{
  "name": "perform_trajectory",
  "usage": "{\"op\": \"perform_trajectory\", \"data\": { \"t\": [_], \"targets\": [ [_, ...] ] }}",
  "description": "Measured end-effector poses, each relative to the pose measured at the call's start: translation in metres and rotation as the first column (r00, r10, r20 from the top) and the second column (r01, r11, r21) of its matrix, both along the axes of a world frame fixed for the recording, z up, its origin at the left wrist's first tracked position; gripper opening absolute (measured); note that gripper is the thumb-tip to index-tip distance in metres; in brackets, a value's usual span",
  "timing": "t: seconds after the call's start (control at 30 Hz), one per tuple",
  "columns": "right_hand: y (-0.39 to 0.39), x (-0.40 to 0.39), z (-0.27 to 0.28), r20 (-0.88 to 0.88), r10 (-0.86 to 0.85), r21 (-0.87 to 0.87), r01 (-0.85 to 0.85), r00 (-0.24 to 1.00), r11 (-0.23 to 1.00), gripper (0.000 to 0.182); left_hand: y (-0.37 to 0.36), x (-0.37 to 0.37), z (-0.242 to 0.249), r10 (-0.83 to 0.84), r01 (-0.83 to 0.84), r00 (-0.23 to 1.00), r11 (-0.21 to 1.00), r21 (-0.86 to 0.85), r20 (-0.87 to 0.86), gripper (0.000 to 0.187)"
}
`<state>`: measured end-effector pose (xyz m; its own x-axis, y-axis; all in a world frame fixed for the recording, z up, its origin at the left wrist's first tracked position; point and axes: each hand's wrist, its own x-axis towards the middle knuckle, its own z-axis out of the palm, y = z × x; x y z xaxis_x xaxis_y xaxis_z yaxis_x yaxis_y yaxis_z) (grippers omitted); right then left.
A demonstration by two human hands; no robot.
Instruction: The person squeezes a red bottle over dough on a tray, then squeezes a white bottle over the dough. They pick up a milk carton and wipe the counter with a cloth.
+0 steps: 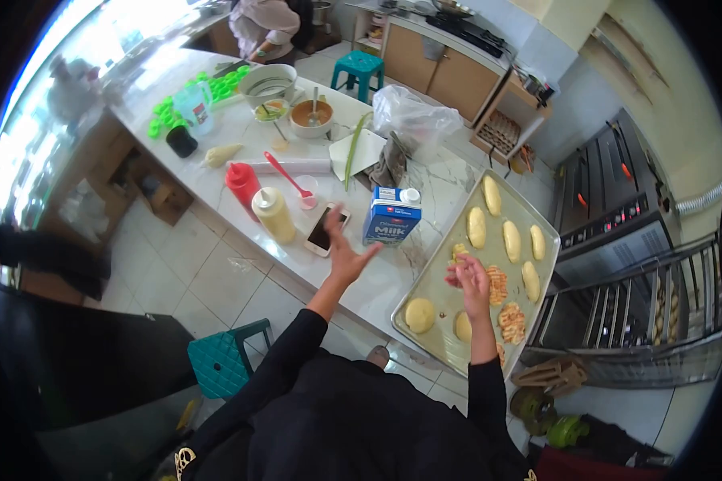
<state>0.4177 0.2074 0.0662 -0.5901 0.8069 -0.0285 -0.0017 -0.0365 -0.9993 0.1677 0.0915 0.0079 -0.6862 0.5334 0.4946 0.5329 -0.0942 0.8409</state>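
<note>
Black top [337, 425], long black sleeves [290, 351], gold curling ornament [184, 459].

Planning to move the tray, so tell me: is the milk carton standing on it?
No, the milk carton stands on the table, to the left of the tray.

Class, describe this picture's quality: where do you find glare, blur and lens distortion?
Head view: strong glare washes out the upper left; head view: the left hand looks slightly smeared at the fingers, perhaps from motion, while large lettering on the milk carton stays readable; head view: the wide lens bends edges near the sides, leaving black corners.
</note>
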Motion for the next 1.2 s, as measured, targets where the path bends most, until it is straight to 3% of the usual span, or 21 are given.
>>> {"op": "perform_trajectory", "data": {
  "t": [0.03,0.1,0.13,0.2,0.23,0.3,0.33,0.37,0.43,0.5,0.6,0.63,0.7,0.77,0.8,0.83,0.9,0.93,1.0,1.1,1.2],
  "targets": [
    [0.019,-0.012,-0.006,0.002,0.027,0.000,-0.027,1.000,1.000,0.031,0.005,0.002,0.008,0.027,-0.027,1.000,1.000,0.000,0.002,0.104],
    [0.059,-0.043,-0.019,0.093,0.084,0.126,-0.095,0.992,0.987,0.035,0.021,-0.002,0.021,-0.171,0.178,0.978,0.983,-0.048,0.118,0.101],
    [0.081,-0.062,-0.026,0.088,0.109,0.131,-0.120,0.990,0.984,0.035,0.028,-0.005,0.020,-0.146,0.152,0.983,0.987,-0.043,0.112,0.101],
    [0.113,-0.096,-0.044,0.178,0.120,0.299,-0.170,0.977,0.939,0.049,0.041,-0.015,0.007,-0.224,0.256,0.938,0.962,-0.094,0.267,0.085],
    [0.118,-0.112,-0.048,0.166,0.134,0.305,-0.180,0.977,0.935,0.049,0.041,-0.015,0.007,-0.175,0.204,0.964,0.970,-0.134,0.199,0.072],
    [0.135,-0.153,-0.053,0.255,0.022,0.443,-0.137,0.967,0.886,0.064,0.039,-0.019,0.014,-0.257,0.287,0.952,0.939,-0.189,0.169,0.074],
    [0.147,-0.171,-0.062,0.338,0.043,0.406,-0.187,0.940,0.895,0.082,0.038,-0.021,0.012,-0.276,0.304,0.944,0.941,-0.149,0.179,0.073],
    [0.155,-0.183,-0.074,0.325,0.044,0.411,-0.183,0.945,0.893,0.082,0.038,-0.024,0.010,-0.298,0.322,0.936,0.940,-0.111,0.187,0.073],
    [0.159,-0.217,-0.080,0.442,-0.170,0.709,-0.227,0.881,0.667,0.096,0.032,-0.031,0.018,-0.408,0.406,0.854,0.911,0.077,0.324,0.073],
    [0.157,-0.243,-0.079,0.534,-0.253,0.631,-0.181,0.807,0.755,0.116,0.013,-0.041,0.040,-0.435,0.421,0.850,0.900,0.114,0.297,0.071],
    [0.142,-0.271,-0.070,0.737,-0.280,0.473,-0.174,0.615,0.863,0.127,-0.016,-0.059,0.063,-0.424,0.427,0.864,0.903,0.050,0.272,0.065],
    [0.138,-0.275,-0.074,0.712,-0.368,0.552,-0.154,0.597,0.819,0.119,-0.023,-0.065,0.071,-0.457,0.443,0.841,0.889,0.117,0.289,0.062],
    [0.146,-0.282,-0.085,0.624,-0.265,0.468,-0.081,0.735,0.880,0.084,-0.035,-0.082,0.079,-0.496,0.501,0.835,0.864,0.044,0.239,0.061],
    [0.142,-0.287,-0.099,0.556,-0.326,0.452,0.051,0.764,0.890,0.049,-0.043,-0.093,0.080,-0.524,0.535,0.822,0.845,0.012,0.225,0.061],
    [0.139,-0.287,-0.101,0.404,-0.372,0.531,0.117,0.836,0.839,0.039,-0.043,-0.096,0.079,-0.545,0.554,0.818,0.833,0.003,0.182,0.061],
    [0.139,-0.287,-0.096,0.413,-0.397,0.527,0.141,0.819,0.838,0.039,-0.043,-0.099,0.079,-0.571,0.582,0.798,0.813,0.003,0.193,0.061],
    [0.138,-0.290,-0.086,0.168,-0.361,0.208,0.325,0.918,0.923,0.025,-0.046,-0.103,0.079,-0.581,0.591,0.797,0.807,-0.011,0.163,0.061],
    [0.141,-0.291,-0.082,0.173,-0.370,0.205,0.334,0.913,0.920,0.025,-0.045,-0.105,0.079,-0.588,0.596,0.796,0.803,-0.020,0.143,0.060],
    [0.151,-0.292,-0.073,-0.188,-0.441,-0.293,0.378,0.878,0.878,0.016,-0.044,-0.108,0.081,-0.618,0.624,0.775,0.781,-0.010,0.135,0.060],
    [0.171,-0.288,-0.072,-0.361,-0.566,-0.457,0.388,0.741,0.800,0.020,-0.044,-0.109,0.084,-0.669,0.673,0.730,0.739,0.020,0.138,0.060],
    [0.183,-0.282,-0.069,-0.413,-0.583,-0.594,0.279,0.700,0.755,0.024,-0.046,-0.109,0.084,-0.699,0.702,0.699,0.711,0.041,0.152,0.060]
  ]
}}
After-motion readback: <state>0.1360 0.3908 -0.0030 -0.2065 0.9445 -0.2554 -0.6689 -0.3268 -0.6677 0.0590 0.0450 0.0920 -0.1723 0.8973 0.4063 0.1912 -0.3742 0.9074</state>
